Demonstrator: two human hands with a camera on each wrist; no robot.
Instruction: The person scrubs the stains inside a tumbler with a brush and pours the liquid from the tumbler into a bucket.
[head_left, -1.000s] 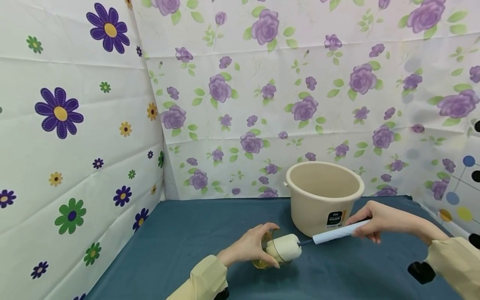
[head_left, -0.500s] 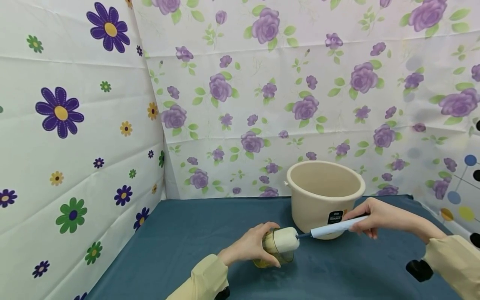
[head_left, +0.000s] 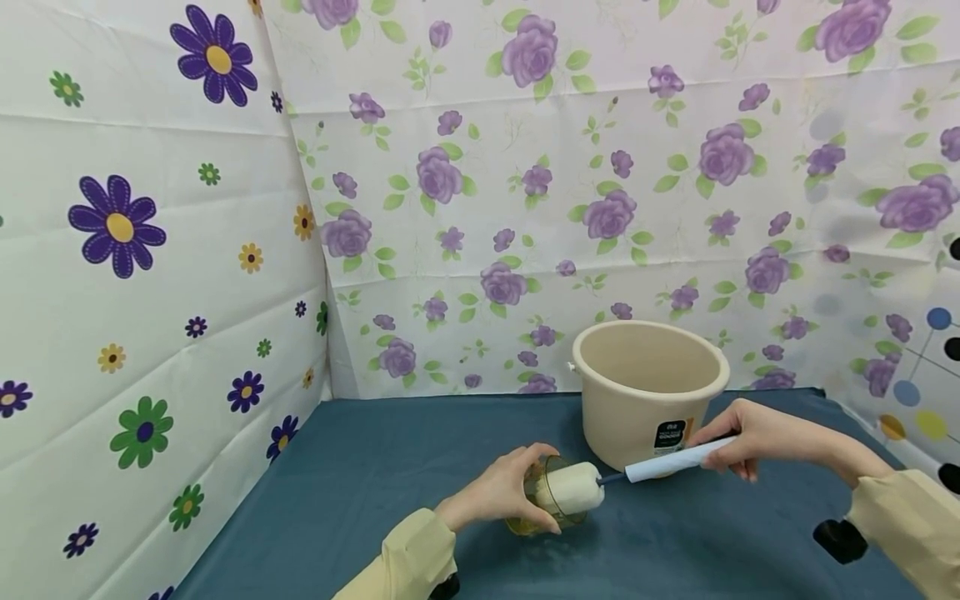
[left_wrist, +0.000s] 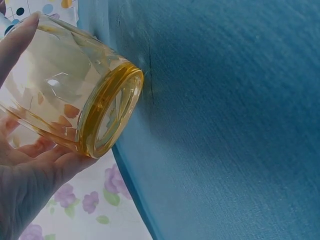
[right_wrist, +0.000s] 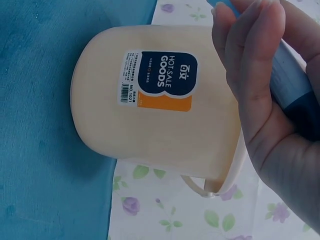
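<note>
My left hand (head_left: 501, 493) grips a clear amber-tinted drinking glass (left_wrist: 65, 85), tilted with its mouth toward the right. Thumb and fingers wrap round its sides, and its thick yellow base shows in the left wrist view. A white sponge-headed cup brush (head_left: 576, 488) is partly inside the glass, its head sticking out past the rim. The brush's thin dark neck runs to a pale blue handle (head_left: 667, 463). My right hand (head_left: 750, 440) holds the far end of that handle between thumb and fingers; a dark end piece shows in the right wrist view.
Behind the handle stands a beige bucket (head_left: 637, 417) with a dark label (right_wrist: 167, 75). A blue-green cloth (head_left: 390, 450) covers the table, with small wet drops under the glass. Flowered sheets (head_left: 480, 208) hang at the back and sides.
The brush head has shifted within the glass, first up and left and then back down and right. The right hand moved slightly with the handle; the left hand keeps the glass nearly still.
</note>
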